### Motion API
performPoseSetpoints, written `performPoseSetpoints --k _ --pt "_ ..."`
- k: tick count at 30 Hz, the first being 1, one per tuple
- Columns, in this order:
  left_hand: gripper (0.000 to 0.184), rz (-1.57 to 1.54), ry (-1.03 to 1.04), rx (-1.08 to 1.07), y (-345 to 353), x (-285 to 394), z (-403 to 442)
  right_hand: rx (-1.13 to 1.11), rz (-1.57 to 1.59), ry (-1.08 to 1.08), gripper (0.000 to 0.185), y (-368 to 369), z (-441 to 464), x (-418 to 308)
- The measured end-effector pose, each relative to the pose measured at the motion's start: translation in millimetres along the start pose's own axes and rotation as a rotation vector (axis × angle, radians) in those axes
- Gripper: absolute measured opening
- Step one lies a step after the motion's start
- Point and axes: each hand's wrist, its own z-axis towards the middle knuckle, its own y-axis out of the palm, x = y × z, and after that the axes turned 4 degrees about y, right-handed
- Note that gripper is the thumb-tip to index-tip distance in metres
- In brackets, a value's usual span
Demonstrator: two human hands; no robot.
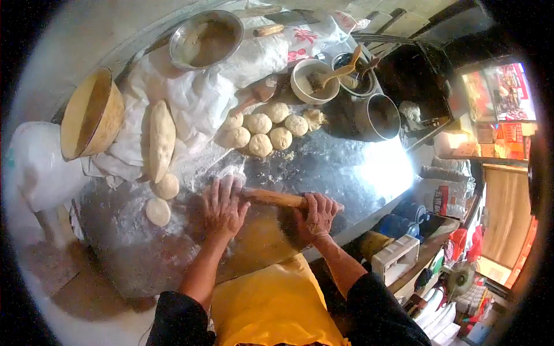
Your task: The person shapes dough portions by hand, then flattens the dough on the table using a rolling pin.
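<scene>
My left hand (224, 206) lies palm down on the floured worktop (254, 236), its fingers stretched out and apart. Its thumb side is close to the left end of a wooden rolling pin (274, 198); whether they touch I cannot tell. Whatever is under the palm is hidden. Around the pin's right part, the fingers of my right hand (317, 215) are wrapped. Left of my left hand are two small dough pieces (157, 212) beside a long dough roll (163, 141). Several round dough pieces (260, 144) sit together beyond the pin.
A yellowish basin (109, 115) stands tilted at the left, with a metal bowl (179, 43) at the back on white sacks (202, 95). A white bowl (300, 86) with a wooden-handled tool and a metal pot (384, 118) are at the back right. Below the right edge is a white crate (395, 259).
</scene>
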Motion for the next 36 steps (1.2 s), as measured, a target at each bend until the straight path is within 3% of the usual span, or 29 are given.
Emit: performPoseSetpoints --k 4,6,8,10,12,13,15,16,22,24,25,27,28,33,34,36 --pt "0.074 0.114 0.055 0.009 13 -37 2 0.053 -0.011 -0.024 0.058 12 0 10" --pt "0.064 0.063 -0.105 0.182 15 -84 31 0.019 -0.020 -0.009 0.059 6 -1 8" --pt "0.060 0.016 -0.109 0.299 8 -85 69 -0.004 -0.036 0.016 0.060 7 0 6" --pt "0.052 -0.015 0.185 0.127 -23 -51 117 -0.062 -0.038 0.058 0.061 3 -2 4" --pt "0.049 -0.012 0.087 -0.003 -12 -20 141 -0.066 -0.032 0.072 0.061 9 -5 7" --pt "0.047 -0.052 0.083 0.066 12 -28 143 -0.066 -0.033 0.058 0.061 18 -6 14" --pt "0.044 -0.155 0.110 0.111 34 -41 145 0.143 0.068 0.008 0.059 8 2 6" --pt "0.044 -0.179 0.128 0.097 26 -48 135 0.059 0.028 0.038 0.059 1 2 4" --pt "0.048 -0.254 0.158 0.144 -10 -38 32 0.121 0.043 0.044 0.058 5 5 8" --pt "0.050 -0.093 0.014 -0.036 -5 -23 6 0.135 -0.018 0.029 0.057 22 12 20" --pt "0.050 -0.093 0.013 -0.015 2 -18 7 0.147 0.049 0.022 0.056 14 13 18" --pt "0.052 -0.403 -0.108 0.031 25 -20 2 0.172 0.149 0.022 0.055 7 16 14" --pt "0.055 -0.352 -0.148 0.043 55 -33 4 0.172 0.152 0.008 0.055 8 14 13" --pt "0.055 -0.383 -0.116 0.051 56 7 15 0.154 0.063 -0.088 0.051 -10 25 76" --pt "0.055 -0.383 -0.125 0.096 62 18 1 -0.007 -0.012 0.004 0.056 -23 29 93" --pt "0.057 -0.446 -0.165 0.271 112 14 -27 0.132 0.031 0.024 0.055 -28 38 132"
